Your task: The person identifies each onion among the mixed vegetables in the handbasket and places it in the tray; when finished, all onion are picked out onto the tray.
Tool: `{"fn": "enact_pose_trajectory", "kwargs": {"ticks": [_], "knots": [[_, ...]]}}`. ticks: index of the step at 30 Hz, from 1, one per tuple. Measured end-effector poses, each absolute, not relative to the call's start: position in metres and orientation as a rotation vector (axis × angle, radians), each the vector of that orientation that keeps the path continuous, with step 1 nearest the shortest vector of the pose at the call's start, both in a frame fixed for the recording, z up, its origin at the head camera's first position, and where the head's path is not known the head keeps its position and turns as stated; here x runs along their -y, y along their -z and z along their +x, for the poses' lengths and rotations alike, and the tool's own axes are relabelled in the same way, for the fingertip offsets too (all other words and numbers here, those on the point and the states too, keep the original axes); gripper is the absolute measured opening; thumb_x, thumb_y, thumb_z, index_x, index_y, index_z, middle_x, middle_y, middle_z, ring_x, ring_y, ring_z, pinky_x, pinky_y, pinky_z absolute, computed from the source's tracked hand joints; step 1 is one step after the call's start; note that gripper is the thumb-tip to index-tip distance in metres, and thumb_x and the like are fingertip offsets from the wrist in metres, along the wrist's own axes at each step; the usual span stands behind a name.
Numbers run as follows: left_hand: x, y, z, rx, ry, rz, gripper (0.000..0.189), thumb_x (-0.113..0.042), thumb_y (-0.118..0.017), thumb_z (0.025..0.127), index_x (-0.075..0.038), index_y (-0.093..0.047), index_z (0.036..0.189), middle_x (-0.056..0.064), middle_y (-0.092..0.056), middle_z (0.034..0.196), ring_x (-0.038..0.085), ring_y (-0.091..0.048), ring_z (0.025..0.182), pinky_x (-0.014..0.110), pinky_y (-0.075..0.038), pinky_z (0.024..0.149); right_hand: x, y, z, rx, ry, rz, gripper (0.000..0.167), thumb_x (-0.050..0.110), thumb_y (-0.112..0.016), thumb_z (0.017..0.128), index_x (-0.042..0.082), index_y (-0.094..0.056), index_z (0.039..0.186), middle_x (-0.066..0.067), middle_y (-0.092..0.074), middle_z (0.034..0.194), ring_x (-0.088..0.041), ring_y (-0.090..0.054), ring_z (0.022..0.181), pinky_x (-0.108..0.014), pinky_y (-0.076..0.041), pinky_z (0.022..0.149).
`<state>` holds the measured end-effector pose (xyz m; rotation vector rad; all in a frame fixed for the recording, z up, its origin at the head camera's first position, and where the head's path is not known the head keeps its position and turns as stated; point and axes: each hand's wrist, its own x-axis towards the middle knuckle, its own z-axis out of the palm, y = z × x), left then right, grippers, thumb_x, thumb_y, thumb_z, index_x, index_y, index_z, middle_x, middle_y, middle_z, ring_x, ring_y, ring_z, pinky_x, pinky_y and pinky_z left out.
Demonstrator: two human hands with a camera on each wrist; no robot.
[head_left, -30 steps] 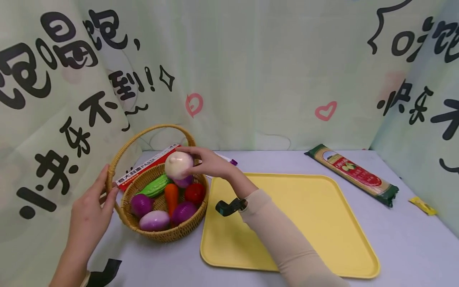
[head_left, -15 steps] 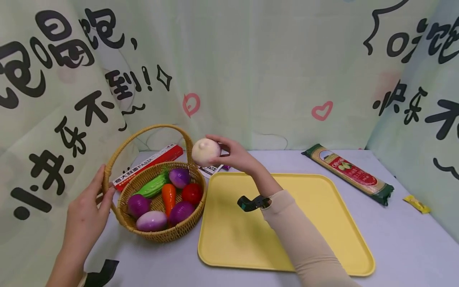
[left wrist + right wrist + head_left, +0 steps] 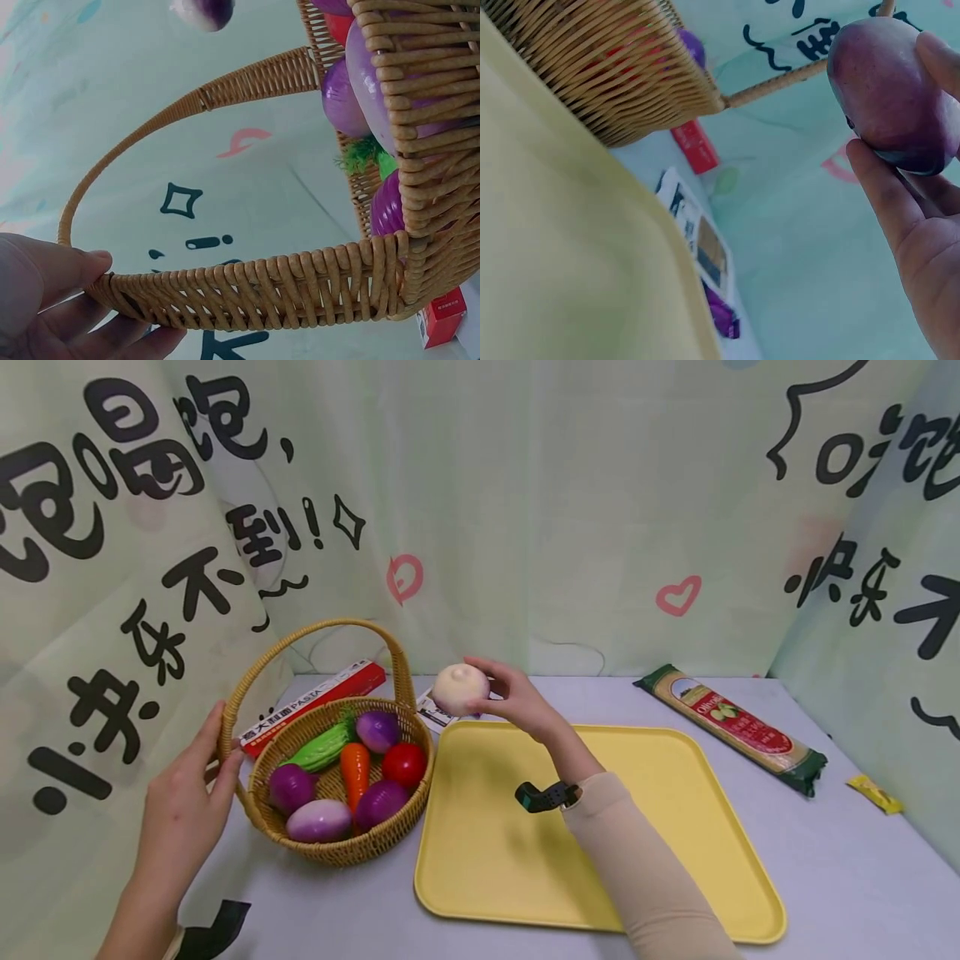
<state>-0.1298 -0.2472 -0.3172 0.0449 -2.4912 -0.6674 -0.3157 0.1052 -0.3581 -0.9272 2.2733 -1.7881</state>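
Note:
My right hand (image 3: 517, 697) holds a round white-and-purple vegetable (image 3: 460, 689) between thumb and fingers, above the far left edge of the yellow tray (image 3: 480, 868). The right wrist view shows the vegetable's purple side (image 3: 892, 94). My left hand (image 3: 183, 802) grips the handle (image 3: 330, 625) of the wicker basket (image 3: 352, 853) on its left side. Inside the basket lie a green bumpy gourd (image 3: 324, 747), an orange carrot (image 3: 355, 774), a red tomato (image 3: 403, 765), a pale purple oval vegetable (image 3: 319, 821) and several darker purple ones (image 3: 381, 803).
A red pasta box (image 3: 315, 706) lies behind the basket. A white printed packet (image 3: 435, 714) is partly hidden behind the right hand's vegetable. On the right are a green-ended noodle package (image 3: 731, 722) and a small yellow packet (image 3: 875, 794). A printed curtain (image 3: 585, 527) stands behind.
My right hand has carried the white-and-purple vegetable out from over the basket, to the right, and slightly lower in the last half second. The left hand keeps its hold on the handle.

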Motion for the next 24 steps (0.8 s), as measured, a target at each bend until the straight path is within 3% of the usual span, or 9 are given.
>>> {"fn": "enact_pose_trajectory", "kwargs": {"ticks": [7, 24], "knots": [[0.247, 0.317, -0.130, 2.500, 0.661, 0.052, 0.070, -0.007, -0.058, 0.092, -0.021, -0.023, 0.151, 0.030, -0.052, 0.132, 0.050, -0.059, 0.103, 0.054, -0.052, 0.076, -0.107, 0.388, -0.319, -2.178, 1.864, -0.817, 0.062, 0.006, -0.067, 0.085, 0.007, -0.042, 0.142, -0.014, -0.040, 0.147, -0.035, -0.045, 0.132, -0.025, -0.051, 0.095], [0.248, 0.317, -0.130, 2.497, 0.665, 0.042, 0.071, -0.007, -0.059, 0.091, -0.023, -0.023, 0.151, 0.029, -0.051, 0.133, 0.050, -0.059, 0.102, 0.053, -0.053, 0.075, -0.109, 0.429, -0.325, -2.173, 1.774, -0.668, 0.063, 0.009, -0.068, 0.085, 0.010, -0.041, 0.142, -0.014, -0.035, 0.150, -0.037, -0.047, 0.130, -0.039, -0.049, 0.101]]}}
